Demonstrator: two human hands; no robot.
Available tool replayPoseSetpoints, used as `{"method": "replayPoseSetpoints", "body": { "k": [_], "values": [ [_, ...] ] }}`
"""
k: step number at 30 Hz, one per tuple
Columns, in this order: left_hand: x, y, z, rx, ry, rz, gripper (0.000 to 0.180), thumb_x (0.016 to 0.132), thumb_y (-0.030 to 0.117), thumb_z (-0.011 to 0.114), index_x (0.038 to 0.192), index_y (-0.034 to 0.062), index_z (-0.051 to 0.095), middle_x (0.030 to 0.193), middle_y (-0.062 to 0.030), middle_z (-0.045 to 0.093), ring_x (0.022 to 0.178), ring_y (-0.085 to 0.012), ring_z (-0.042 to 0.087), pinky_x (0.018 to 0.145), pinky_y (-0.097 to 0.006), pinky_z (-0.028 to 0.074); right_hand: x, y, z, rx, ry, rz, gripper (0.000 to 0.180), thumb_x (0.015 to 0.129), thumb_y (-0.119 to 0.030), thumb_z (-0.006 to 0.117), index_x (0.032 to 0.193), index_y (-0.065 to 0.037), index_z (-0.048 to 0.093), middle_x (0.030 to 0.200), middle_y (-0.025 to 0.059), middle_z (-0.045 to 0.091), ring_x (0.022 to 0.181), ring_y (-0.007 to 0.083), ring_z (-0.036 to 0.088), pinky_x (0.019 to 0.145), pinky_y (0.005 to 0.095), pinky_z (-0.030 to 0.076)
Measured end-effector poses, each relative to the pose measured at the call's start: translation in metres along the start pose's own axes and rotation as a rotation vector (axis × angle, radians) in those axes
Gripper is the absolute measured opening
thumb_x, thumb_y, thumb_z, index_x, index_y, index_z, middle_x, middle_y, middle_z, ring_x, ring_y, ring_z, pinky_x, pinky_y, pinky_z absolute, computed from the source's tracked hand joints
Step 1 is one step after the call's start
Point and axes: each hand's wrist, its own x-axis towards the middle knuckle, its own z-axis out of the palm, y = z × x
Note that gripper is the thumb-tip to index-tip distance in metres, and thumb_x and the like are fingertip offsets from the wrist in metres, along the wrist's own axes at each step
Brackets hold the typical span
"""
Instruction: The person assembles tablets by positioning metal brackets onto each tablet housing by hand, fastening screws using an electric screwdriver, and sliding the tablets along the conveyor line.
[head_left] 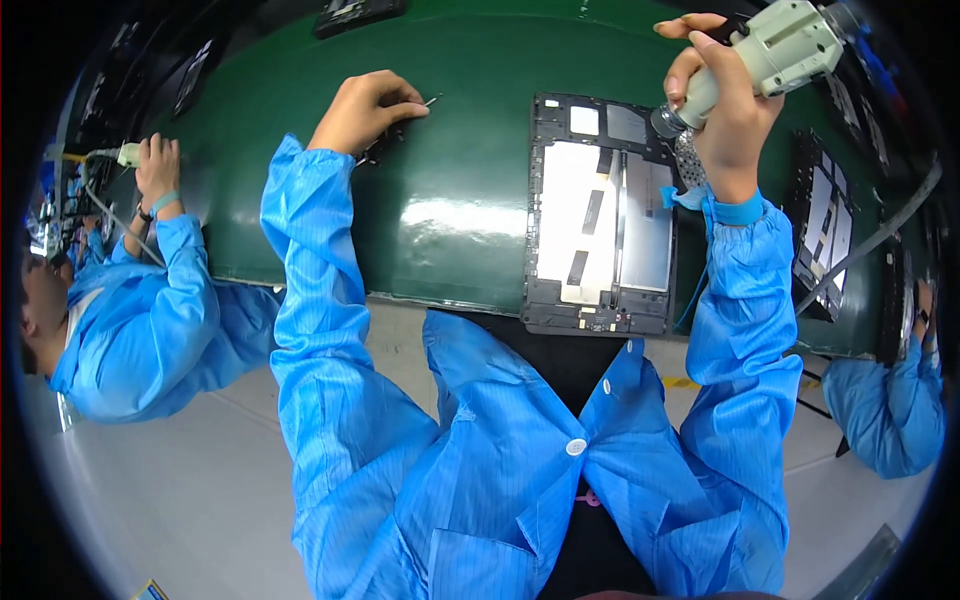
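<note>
Hands [362, 112] [735, 110] curl, left pinching sliver [434, 99], right gripping screwdriver [785, 48].

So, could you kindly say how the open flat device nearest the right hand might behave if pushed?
The open flat device is probably stiff, its dark frame lying flat. Uncovered inner parts suggest possible fragility. Broad and low, it would likely slide, not roll.

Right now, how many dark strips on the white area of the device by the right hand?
3: upper strip near the white area's top-right corner, middle strip about halfway down, lower strip toward the bottom. None looks hidden.
</note>
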Motion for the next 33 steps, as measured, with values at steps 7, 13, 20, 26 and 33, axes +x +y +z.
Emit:
{"method": "replayPoseSetpoints", "body": {
  "k": [7, 13, 20, 26, 33],
  "values": [
    [0.015, 0.047, 0.022, -0.423, 0.254, 0.091, 0.023, 0.093, 0.021, 0.074, 0.099, -0.0018, 0.076, 0.089, -0.0065, 0.073, 0.082, -0.0135, 0.066, 0.075, -0.028, 0.052, 0.004, -0.009, 0.030, 0.084, 0.105, 0.101, 0.014, 0.090, -0.003, 0.059, 0.102, 0.005, 0.062, 0.085, 0.0164, 0.072, 0.049, 0.0156, 0.059, 0.040, 0.0269, 0.046],
    [0.044, 0.080, 0.060, -0.578, -0.076, -0.094, 0.026, 0.092, 0.023, 0.074, 0.101, -0.0020, 0.077, 0.088, -0.0018, 0.069, 0.079, -0.0080, 0.058, 0.069, -0.022, 0.044, 0.018, 0.008, 0.057, 0.140, 0.001, 0.121, 0.009, 0.090, -0.002, 0.061, 0.095, 0.004, 0.064, 0.080, 0.0119, 0.071, 0.048, 0.0133, 0.059, 0.041, 0.0261, 0.045],
    [0.048, 0.063, 0.082, -0.629, -0.002, 0.058, 0.024, 0.087, 0.018, 0.079, 0.100, -0.0024, 0.078, 0.093, -0.0101, 0.074, 0.084, -0.0151, 0.066, 0.078, -0.026, 0.052, 0.019, 0.027, 0.076, 0.098, -0.051, 0.210, 0.007, 0.090, -0.004, 0.063, 0.091, 0.003, 0.065, 0.064, 0.0069, 0.064, 0.045, 0.0117, 0.057, 0.041, 0.0249, 0.041],
    [0.047, 0.058, 0.086, -0.634, -0.007, 0.125, 0.027, 0.088, 0.017, 0.077, 0.107, -0.0022, 0.076, 0.095, -0.0108, 0.075, 0.089, -0.0150, 0.069, 0.082, -0.027, 0.053, 0.023, 0.040, 0.099, 0.121, -0.075, 0.209, 0.006, 0.088, -0.004, 0.066, 0.086, 0.002, 0.066, 0.060, 0.0049, 0.061, 0.045, 0.0111, 0.057, 0.041, 0.0248, 0.042],
    [0.045, 0.056, 0.083, -0.523, -0.009, 0.152, 0.027, 0.089, 0.018, 0.075, 0.108, -0.0012, 0.076, 0.095, -0.0125, 0.076, 0.084, -0.0168, 0.070, 0.078, -0.030, 0.055, 0.021, 0.031, 0.106, 0.105, -0.117, 0.236, 0.008, 0.089, -0.005, 0.063, 0.086, 0.002, 0.065, 0.062, 0.0052, 0.062, 0.044, 0.0117, 0.056, 0.040, 0.0258, 0.042]
  ]
}}
